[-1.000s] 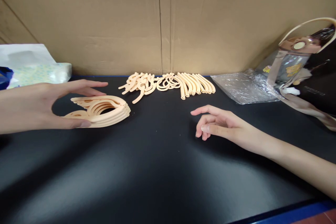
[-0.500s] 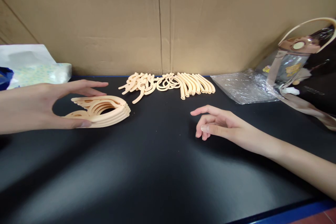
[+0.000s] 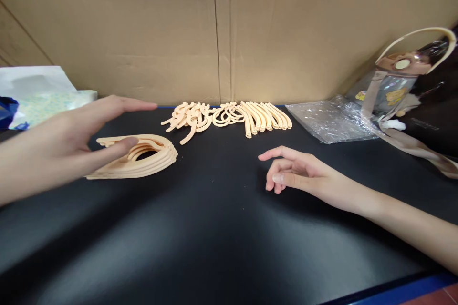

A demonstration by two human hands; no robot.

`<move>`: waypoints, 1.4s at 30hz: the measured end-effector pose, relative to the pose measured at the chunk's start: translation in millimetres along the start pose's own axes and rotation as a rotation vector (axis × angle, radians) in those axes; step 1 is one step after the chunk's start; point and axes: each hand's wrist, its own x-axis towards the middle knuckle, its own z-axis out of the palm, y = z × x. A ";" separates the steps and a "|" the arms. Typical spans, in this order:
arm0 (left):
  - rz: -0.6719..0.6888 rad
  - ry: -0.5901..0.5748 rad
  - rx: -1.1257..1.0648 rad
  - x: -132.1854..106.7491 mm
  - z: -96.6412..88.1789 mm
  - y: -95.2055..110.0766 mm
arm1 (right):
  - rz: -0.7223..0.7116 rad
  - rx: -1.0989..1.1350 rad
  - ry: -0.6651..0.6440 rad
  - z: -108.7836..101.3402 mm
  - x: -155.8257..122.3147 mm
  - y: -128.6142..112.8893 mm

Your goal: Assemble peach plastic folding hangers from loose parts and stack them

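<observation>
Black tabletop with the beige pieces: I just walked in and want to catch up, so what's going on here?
A person's left hand, spread open, is at a stack of beige curved pieces; whether it touches them is hard to tell. The right hand is loosely curled and holds nothing. Farther back lie more beige pieces, with clear plastic to their right.

one left hand [image 3: 89, 140] and one right hand [image 3: 298, 171] are showing, so two. one cream stack [image 3: 162, 159] is showing at least four layers. one hook pile [image 3: 193, 126], one ring bunch [image 3: 229, 116] and one bar row [image 3: 265, 116] are overlapping, can't count pieces. one bottle [image 3: 397, 88], one plastic bag [image 3: 325, 119], one tissue pack [image 3: 50, 105] are sitting around too.
</observation>
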 end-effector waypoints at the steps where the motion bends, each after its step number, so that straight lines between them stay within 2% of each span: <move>1: 0.110 0.086 -0.003 -0.4 5.2 13.0 | 0.005 -0.004 0.002 0.2 0.0 0.1; 3: 0.291 0.168 -0.027 -4.7 19.6 42.6 | 0.010 -0.017 0.007 0.8 0.0 0.1; 4: 0.403 0.148 -0.057 -8.3 27.7 57.5 | 0.010 -0.028 0.013 1.5 0.0 -0.1; 7: 0.581 -0.001 -0.116 -19.6 48.2 92.5 | -0.001 -0.126 0.033 6.0 0.3 -2.0; 9: 0.642 -0.131 -0.152 -24.0 55.4 103.1 | -0.019 -0.263 0.042 10.3 1.7 -4.6; 11: 0.626 -0.221 -0.181 -24.9 57.7 103.9 | -0.064 -0.442 0.033 14.3 5.7 -8.3; 13: 0.592 -0.261 -0.198 -23.9 57.5 99.5 | -0.148 -0.675 0.014 16.8 14.3 -12.7; 17: 0.593 -0.266 -0.206 -22.9 57.0 92.1 | -0.429 -1.355 -0.004 19.6 49.9 -21.7; 19: 0.598 -0.256 -0.218 -23.6 57.7 91.9 | -0.508 -1.537 -0.015 22.4 74.6 -24.2; 24: 0.599 -0.236 -0.266 -25.5 58.5 92.6 | -0.704 -1.796 0.007 37.3 132.0 -22.1; 28: 0.583 -0.240 -0.276 -26.2 58.7 91.6 | -0.787 -1.903 -0.017 51.7 156.7 -20.3; 35: 0.581 -0.260 -0.274 -26.2 57.7 91.6 | -0.864 -1.965 -0.061 61.9 170.1 -25.2; 40: 0.585 -0.240 -0.266 -27.2 58.8 91.2 | -0.924 -2.003 -0.078 56.4 172.2 -32.1; 42: 0.591 -0.237 -0.258 -26.9 59.5 91.2 | -0.977 -2.011 -0.045 50.9 168.0 -36.8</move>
